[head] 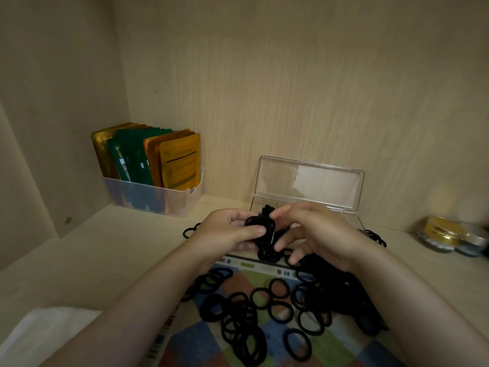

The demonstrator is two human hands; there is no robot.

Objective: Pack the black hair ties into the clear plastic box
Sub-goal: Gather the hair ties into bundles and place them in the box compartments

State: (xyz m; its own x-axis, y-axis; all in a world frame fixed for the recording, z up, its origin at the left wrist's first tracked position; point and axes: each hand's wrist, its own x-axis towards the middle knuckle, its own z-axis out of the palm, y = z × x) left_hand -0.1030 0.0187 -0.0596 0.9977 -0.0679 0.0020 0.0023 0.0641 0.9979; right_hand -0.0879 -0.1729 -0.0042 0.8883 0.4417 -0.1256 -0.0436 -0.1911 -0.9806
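Observation:
A clear plastic box [344, 215] stands open against the back wall, its lid [309, 181] tilted upright. Just in front of it, my left hand [227, 231] and my right hand [315, 229] together pinch a small bunch of black hair ties [260, 223], held above the surface. Several loose black hair ties [254, 311] lie scattered on a colourful checked cloth [201, 340] below my forearms, and a few more sit beside the box on the right [375, 238]. My hands hide most of the box's inside.
A translucent bin [150, 197] holding green and orange sachets [158, 157] stands at the back left. Small round gold-lidded jars [444, 234] sit at the far right. A white cloth [47, 332] lies at the lower left. Wooden walls close in the left and back.

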